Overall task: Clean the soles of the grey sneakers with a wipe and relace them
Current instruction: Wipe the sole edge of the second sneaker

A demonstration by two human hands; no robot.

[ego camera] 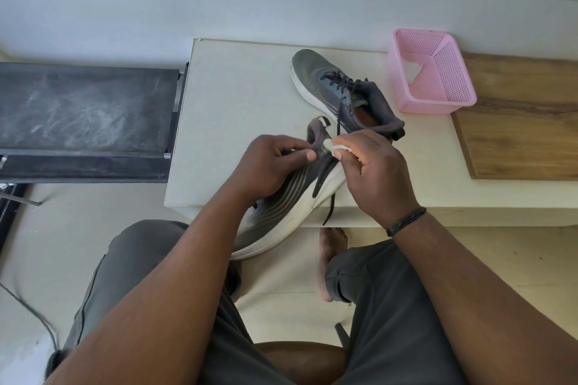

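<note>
Sneaker (281, 212) gripped by left hand (269, 166), right hand (372, 172) pinching wipe (336, 148)

Pink basket (450, 72) on the table (237, 97) (beside a wooden board (525, 134))

I note one grey sneaker (281, 212) tilted on its side off the table edge, white sole outward, black lace (325, 178) hanging loose, second grey sneaker (337, 91) upright on the table, laced, crumpled white wipe (333, 147) at the first's collar.

Bare forearms, a black cord bracelet (406, 221) on the right wrist, grey trousers (403, 306).
</note>
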